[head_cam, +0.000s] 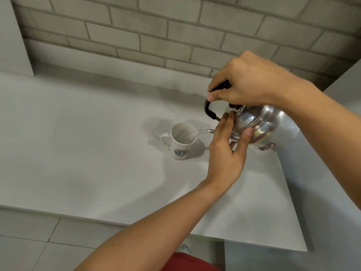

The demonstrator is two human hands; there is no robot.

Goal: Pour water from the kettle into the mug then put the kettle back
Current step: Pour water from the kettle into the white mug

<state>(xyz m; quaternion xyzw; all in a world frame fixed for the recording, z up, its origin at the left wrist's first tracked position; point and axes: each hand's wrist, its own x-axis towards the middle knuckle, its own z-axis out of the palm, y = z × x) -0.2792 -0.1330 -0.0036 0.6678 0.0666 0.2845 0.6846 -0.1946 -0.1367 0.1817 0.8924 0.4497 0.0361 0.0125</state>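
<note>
Our right hand grips the slippery, water-heavy steel kettle by its black handle; left fingers steady its lid above the white ceramic mug.

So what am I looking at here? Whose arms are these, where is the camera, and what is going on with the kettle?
There is no robot here: these are a person's two bare arms, filmed by one wide-angle camera worn on their head, looking forward and down. The right hand grips the black handle of a shiny metal kettle, tilted toward the left of the picture. The left hand rests against the kettle's lid and side, steadying it. A thin stream of water runs from the spout into a white mug with a round green logo, standing upright on the pale grey counter. Behind is a brick wall.
</note>
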